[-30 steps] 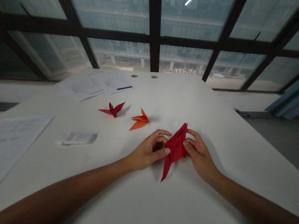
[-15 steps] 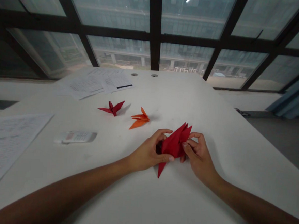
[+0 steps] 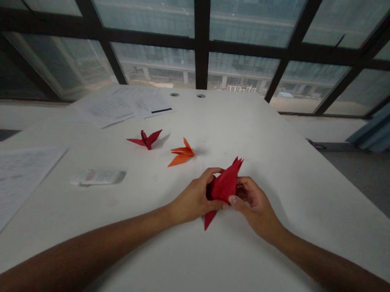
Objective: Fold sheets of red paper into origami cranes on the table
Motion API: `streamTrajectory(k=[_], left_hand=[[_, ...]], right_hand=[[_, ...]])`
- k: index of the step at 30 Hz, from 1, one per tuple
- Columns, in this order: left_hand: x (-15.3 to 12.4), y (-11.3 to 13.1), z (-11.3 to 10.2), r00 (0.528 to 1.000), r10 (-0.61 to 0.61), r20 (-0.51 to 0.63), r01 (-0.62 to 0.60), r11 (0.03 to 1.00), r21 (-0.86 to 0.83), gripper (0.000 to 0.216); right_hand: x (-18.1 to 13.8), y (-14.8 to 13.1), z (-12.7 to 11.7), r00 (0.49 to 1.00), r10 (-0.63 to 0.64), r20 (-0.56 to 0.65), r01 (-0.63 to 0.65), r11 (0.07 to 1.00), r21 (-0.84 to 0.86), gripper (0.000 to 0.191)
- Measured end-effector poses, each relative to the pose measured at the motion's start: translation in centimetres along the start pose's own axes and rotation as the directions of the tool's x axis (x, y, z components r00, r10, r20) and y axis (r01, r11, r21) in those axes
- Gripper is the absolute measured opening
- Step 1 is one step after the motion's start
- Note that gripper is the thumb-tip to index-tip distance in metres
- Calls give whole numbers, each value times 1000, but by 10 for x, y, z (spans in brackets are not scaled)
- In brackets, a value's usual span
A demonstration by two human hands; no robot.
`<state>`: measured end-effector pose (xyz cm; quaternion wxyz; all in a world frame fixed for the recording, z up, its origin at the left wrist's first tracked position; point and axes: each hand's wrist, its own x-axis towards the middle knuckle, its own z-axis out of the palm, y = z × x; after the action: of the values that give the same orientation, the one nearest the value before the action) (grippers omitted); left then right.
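A red origami piece (image 3: pixel 225 183) with pointed tips is held between both hands over the table. My left hand (image 3: pixel 196 195) grips its left side, with the thumb along the lower edge and the fingers curled behind. On the right edge, my right hand (image 3: pixel 256 206) pinches the paper, thumb in front and fingers partly hidden. One narrow red point hangs below the left thumb. Beyond the hands lie an orange origami piece (image 3: pixel 183 154) with pointed petals and a small red origami crane (image 3: pixel 147 139).
On the white table (image 3: pixel 160 263), a white tube (image 3: pixel 102 177) lies left of my hands. Printed sheets (image 3: pixel 117 107) spread at the back left, and another printed sheet (image 3: pixel 8 191) is at the left edge. Dark-framed windows stand behind the table.
The red origami's upper tips have swung left and come closer together. My right hand's fingers have moved slightly left, its thumb lower on the paper. My left hand keeps its hold.
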<state>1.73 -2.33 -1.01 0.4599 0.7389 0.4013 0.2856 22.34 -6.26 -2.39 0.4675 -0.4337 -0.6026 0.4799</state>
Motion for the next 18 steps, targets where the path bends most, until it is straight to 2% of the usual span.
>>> streamTrajectory(k=[2, 4, 8, 13, 18], left_hand=[[-1, 2, -1, 1000, 23, 17, -22, 1000, -22, 78], [-2, 3, -4, 997, 61, 54, -55, 994, -91, 62], [-3, 5, -10, 987, 138, 79, -118, 969, -216, 37], [-2, 3, -10, 972, 102, 210, -23, 936, -352, 25], [-1, 1, -7, 992, 46, 113, -1, 930, -369, 31]], right_hand=[[1, 3, 0, 999, 18, -35, -19, 1000, -7, 25], [2, 4, 0, 998, 47, -44, -45, 998, 51, 20], [4, 4, -4, 997, 71, 11, -71, 973, 221, 21], [5, 3, -6, 997, 77, 31, -82, 962, 261, 20], [9, 4, -7, 996, 89, -23, -81, 971, 227, 15]])
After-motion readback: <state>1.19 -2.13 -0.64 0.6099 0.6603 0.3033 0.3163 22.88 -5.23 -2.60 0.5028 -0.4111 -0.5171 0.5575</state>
